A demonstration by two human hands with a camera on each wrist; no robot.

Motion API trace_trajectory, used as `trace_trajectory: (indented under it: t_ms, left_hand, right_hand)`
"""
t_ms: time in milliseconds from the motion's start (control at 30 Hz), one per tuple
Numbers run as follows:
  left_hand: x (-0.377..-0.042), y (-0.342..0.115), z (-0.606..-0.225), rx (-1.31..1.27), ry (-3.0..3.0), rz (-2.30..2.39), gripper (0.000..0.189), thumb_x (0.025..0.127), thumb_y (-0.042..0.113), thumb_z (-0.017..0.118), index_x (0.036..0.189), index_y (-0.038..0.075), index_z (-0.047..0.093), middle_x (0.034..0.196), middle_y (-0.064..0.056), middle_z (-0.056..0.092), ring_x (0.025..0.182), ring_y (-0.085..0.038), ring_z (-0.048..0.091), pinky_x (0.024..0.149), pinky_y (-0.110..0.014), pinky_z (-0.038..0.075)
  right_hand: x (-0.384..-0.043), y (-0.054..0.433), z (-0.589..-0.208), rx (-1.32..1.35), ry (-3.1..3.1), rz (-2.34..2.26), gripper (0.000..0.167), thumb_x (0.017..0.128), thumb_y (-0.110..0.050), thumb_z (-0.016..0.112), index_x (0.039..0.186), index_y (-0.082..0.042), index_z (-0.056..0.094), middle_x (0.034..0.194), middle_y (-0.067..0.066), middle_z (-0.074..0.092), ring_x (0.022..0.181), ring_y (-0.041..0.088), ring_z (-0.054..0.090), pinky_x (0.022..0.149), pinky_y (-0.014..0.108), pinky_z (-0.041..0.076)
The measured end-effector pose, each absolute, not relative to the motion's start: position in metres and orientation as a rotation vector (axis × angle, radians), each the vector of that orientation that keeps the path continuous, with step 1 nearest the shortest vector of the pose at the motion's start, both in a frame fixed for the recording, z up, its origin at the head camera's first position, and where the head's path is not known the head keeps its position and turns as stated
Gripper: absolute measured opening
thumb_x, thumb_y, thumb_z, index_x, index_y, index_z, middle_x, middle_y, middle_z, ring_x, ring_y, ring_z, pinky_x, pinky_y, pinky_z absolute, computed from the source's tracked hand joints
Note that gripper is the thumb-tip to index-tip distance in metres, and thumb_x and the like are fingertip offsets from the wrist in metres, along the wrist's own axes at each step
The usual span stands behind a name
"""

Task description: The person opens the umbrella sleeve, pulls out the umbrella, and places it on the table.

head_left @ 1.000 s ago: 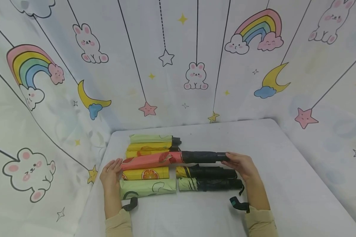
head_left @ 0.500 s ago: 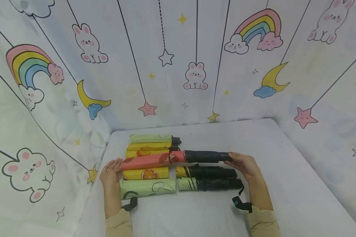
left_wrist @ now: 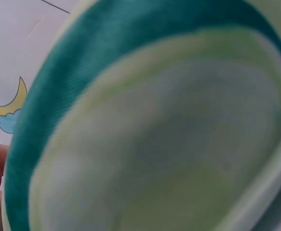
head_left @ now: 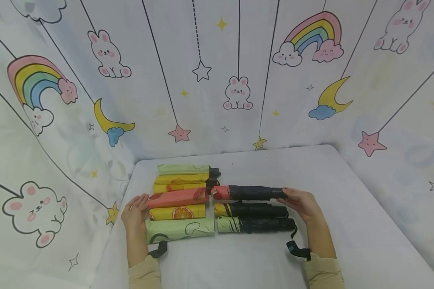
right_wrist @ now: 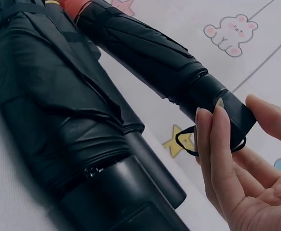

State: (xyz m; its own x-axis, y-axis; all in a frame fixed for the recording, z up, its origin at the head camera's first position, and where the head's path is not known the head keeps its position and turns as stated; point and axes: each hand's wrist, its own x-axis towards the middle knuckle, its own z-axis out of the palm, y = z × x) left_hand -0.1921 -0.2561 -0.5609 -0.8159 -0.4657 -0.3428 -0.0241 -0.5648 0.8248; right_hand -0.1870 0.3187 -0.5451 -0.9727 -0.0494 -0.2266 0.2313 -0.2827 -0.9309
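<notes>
My left hand [head_left: 134, 212] holds the left end of a red umbrella sleeve [head_left: 179, 197]. Fingers and thumb of my right hand [right_wrist: 241, 187] pinch the black handle end of a folded umbrella [right_wrist: 145, 48], whose wrist loop dangles there. In the head view that umbrella, red at its left end, lies in line with the sleeve, with a narrow gap between them. Nearer me are a yellow sleeve [head_left: 193, 210] beside its folded umbrella [head_left: 253, 210], and a pale green sleeve [head_left: 181, 230] beside another folded umbrella [head_left: 260, 225]. The green sleeve's end fills the left wrist view, mostly hiding the hand.
Behind the red sleeve lie a pale green folded umbrella [head_left: 182, 169] and yellow ones [head_left: 181, 178], with dark handle ends to the right. A white cloth covers the table [head_left: 354, 224]. A patterned curtain [head_left: 209, 108] rises along its back and sides.
My right hand has moved right, drawing the folded umbrella out of the red sleeve until a gap shows between them. My left hand has stayed in place on the sleeve.
</notes>
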Motion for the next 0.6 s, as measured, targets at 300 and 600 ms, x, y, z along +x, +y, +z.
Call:
trace_trajectory:
  t_ms: [300, 600]
  left_hand:
    - [-0.1925, -0.2581, -0.5636, 0.794, -1.287, -2.441, 0.056, 0.095, -0.021, 0.056, 0.147, -0.006, 0.042, 0.119, -0.009, 0.076, 0.120, -0.023, 0.070, 0.094, -0.027, 0.059]
    - [-0.1932, -0.2568, -0.5659, 0.793, -1.313, -2.434, 0.055, 0.097, -0.018, 0.057, 0.149, -0.005, 0.042, 0.113, -0.004, 0.077, 0.117, -0.020, 0.072, 0.096, -0.027, 0.057]
  right_hand:
    - [-0.1887, 0.3205, -0.5494, 0.249, 1.757, -2.347, 0.012, 0.101, -0.006, 0.067, 0.104, -0.010, 0.079, 0.102, 0.003, 0.079, 0.093, 0.023, 0.078, 0.088, 0.033, 0.063]
    - [-0.1895, 0.3219, -0.5532, 0.265, 1.747, -2.350, 0.014, 0.101, -0.004, 0.068, 0.101, -0.012, 0.079, 0.102, 0.003, 0.079, 0.092, 0.023, 0.078, 0.087, 0.033, 0.063]
